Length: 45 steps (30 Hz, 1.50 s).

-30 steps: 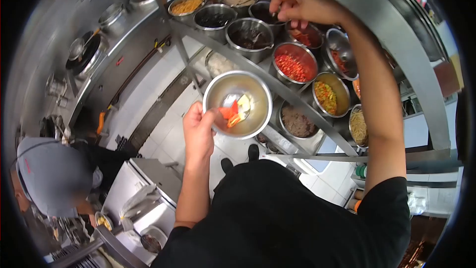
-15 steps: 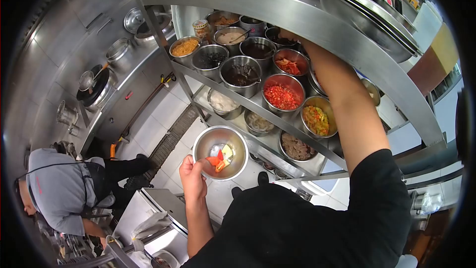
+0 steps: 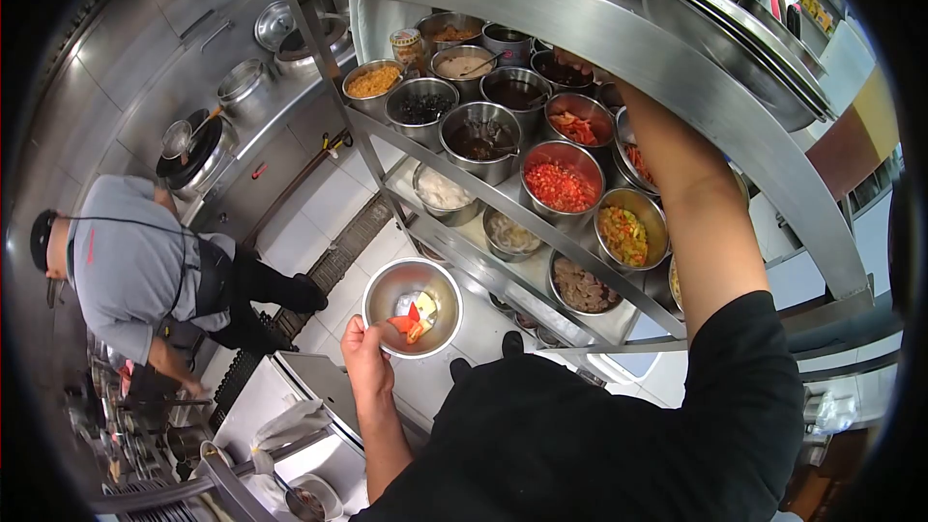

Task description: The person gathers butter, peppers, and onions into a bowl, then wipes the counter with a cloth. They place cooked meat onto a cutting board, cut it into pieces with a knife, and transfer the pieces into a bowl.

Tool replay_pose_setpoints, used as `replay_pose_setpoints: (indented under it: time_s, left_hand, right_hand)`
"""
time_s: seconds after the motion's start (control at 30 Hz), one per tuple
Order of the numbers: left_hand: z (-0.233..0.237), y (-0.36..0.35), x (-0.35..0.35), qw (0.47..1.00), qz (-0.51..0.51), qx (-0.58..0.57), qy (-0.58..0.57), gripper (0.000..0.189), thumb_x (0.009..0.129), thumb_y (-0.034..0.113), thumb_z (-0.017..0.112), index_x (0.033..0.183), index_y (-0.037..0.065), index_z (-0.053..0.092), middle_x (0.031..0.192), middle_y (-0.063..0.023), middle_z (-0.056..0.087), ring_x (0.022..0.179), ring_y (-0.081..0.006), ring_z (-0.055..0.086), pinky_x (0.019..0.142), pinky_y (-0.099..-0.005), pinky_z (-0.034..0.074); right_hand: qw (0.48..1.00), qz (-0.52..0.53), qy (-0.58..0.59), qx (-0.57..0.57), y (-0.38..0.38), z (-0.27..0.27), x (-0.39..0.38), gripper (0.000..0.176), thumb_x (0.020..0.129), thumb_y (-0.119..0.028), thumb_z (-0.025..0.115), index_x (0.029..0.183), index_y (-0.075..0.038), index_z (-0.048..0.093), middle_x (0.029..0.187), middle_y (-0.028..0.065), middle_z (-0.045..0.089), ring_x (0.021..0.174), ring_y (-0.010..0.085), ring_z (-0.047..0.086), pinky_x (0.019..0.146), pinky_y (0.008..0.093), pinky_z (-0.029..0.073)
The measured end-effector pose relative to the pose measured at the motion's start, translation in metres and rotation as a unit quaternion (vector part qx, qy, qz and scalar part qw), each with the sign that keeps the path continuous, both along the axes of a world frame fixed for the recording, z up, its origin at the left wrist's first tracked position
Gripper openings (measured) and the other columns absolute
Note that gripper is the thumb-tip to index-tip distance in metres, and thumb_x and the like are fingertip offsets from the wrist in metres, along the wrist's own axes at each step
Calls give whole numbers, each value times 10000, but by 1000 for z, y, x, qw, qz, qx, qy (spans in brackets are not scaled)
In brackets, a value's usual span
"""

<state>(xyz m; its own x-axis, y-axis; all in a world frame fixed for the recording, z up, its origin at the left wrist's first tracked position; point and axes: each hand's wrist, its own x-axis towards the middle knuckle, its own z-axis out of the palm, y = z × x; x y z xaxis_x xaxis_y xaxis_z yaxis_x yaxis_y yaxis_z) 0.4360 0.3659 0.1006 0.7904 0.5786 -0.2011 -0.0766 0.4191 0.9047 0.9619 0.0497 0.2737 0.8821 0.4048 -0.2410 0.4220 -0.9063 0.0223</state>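
My left hand (image 3: 368, 358) grips the rim of a steel bowl (image 3: 448, 329), its thumb over the edge. In the bowl lie red, orange and pale yellow pieces (image 3: 416, 318). My right arm reaches under the upper shelf to the back of the rack, where my right hand (image 3: 572, 62) is partly hidden, its fingertips over a pot of dark contents (image 3: 559, 72). Near it stand a pot of red pieces (image 3: 574, 128), a pot of chopped red chilli (image 3: 561, 187) and a pot of dark sauce (image 3: 514, 93).
A steel rack (image 3: 483, 195) holds many filled pots on two levels. Big pans (image 3: 725, 39) rest on its top shelf. A co-worker in grey (image 3: 135, 251) stands at the left by a counter with a wok (image 3: 208, 155). A white cabinet (image 3: 266, 406) is at lower left.
The bowl in my left hand has shifted slightly left and down. My right hand stays at the back of the rack. The co-worker has moved up in view and stands more upright.
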Motion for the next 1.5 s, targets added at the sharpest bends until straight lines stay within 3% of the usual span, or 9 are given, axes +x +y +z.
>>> replay_pose_setpoints:
  time_s: [0.3,0.5,0.63,0.8,0.87,0.9,1.23,1.33,1.5]
  left_hand:
    - [14,-8,10,999,-34,11,-1,191,909,-12,575,813,135,501,724,26,603,549,-23,454,466,-189,329]
    - [12,-17,25,998,-54,23,-5,188,916,4,568,809,139,492,737,22,606,573,-21,444,479,-199,319]
    - [26,-29,42,998,-42,32,-19,205,918,25,585,788,144,480,736,26,596,586,-25,445,482,-206,323]
    - [46,-39,63,997,-29,43,-50,230,926,60,625,781,139,466,730,27,590,578,-25,439,487,-211,342]
    - [51,-42,64,997,-35,39,-59,235,927,65,632,780,140,465,726,27,590,582,-25,445,489,-211,346]
    - [56,-43,63,997,-38,37,-57,236,926,65,634,780,141,465,722,28,588,586,-25,449,489,-211,347]
    - [34,-38,51,997,-54,1,-51,247,917,81,666,782,143,468,707,35,567,588,-25,445,489,-210,343]
    - [28,-37,49,994,-74,-28,-70,231,948,2,628,813,140,500,743,37,598,564,-12,450,486,-201,327]
    - [28,-37,45,991,-86,-45,-86,210,946,-4,627,828,131,516,760,35,613,579,-13,470,506,-199,338]
  right_hand:
    - [972,-33,-66,223,-42,50,-1,198,979,-180,691,1141,-68,665,870,-8,660,720,77,613,589,249,538]
    - [942,57,65,325,-6,86,-40,200,978,-186,696,1137,-68,665,865,-11,658,717,76,609,582,246,534]
    - [923,192,209,259,62,107,-121,202,977,-190,699,1134,-68,665,862,-14,658,715,75,607,577,245,531]
    - [913,291,252,136,121,109,-239,212,964,-154,713,1123,-14,702,837,41,701,687,109,621,581,291,540]
    - [915,336,211,67,131,100,-259,251,946,-202,718,1118,-19,717,866,64,724,770,151,693,606,319,574]
    - [906,365,195,95,134,88,-264,209,945,-124,714,1110,4,706,815,102,703,736,181,669,689,355,556]
    - [886,384,204,162,142,74,-292,108,924,-104,720,938,-5,679,770,88,681,709,199,652,668,372,525]
    - [880,425,158,139,146,65,-306,120,915,-112,730,943,-6,683,775,103,684,709,230,663,668,376,527]
    - [904,371,185,111,148,53,-321,127,946,-93,671,1043,-26,716,901,143,745,848,286,729,786,406,566]
